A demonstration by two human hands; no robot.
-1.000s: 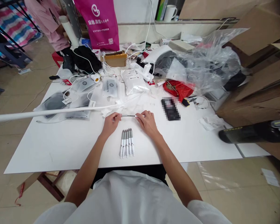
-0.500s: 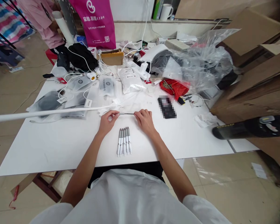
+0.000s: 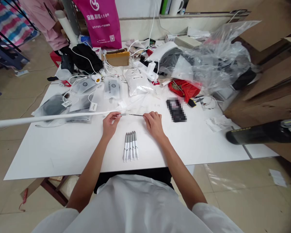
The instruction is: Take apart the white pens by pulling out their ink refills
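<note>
Hands meet over the middle of the white table (image 3: 63, 152), and I read them from my left across. Far left, a long white rod (image 3: 38, 118) lies across the table, its near end reaching toward my left hand (image 3: 109, 124). That hand's grip is pinched on the grey end of a thin pen part (image 3: 132, 115), thumb and forefinger pressed together around it. The part runs level between both hands, just above the table, grey on the left and narrowing to a dark thin line on the right. Below it, between my wrists, five grey-and-white pens (image 3: 131, 146) lie side by side, touching one another, tips pointing away from me. My right hand (image 3: 154, 124) has its grip closed on the dark end of the same part (fingertips curled, the exact contact is too small for me to make out). Further right sits a dark blurred slab (image 3: 176, 110), then red bag (image 3: 184, 89) and a heap of clear plastic (image 3: 218, 61) behind it.
</note>
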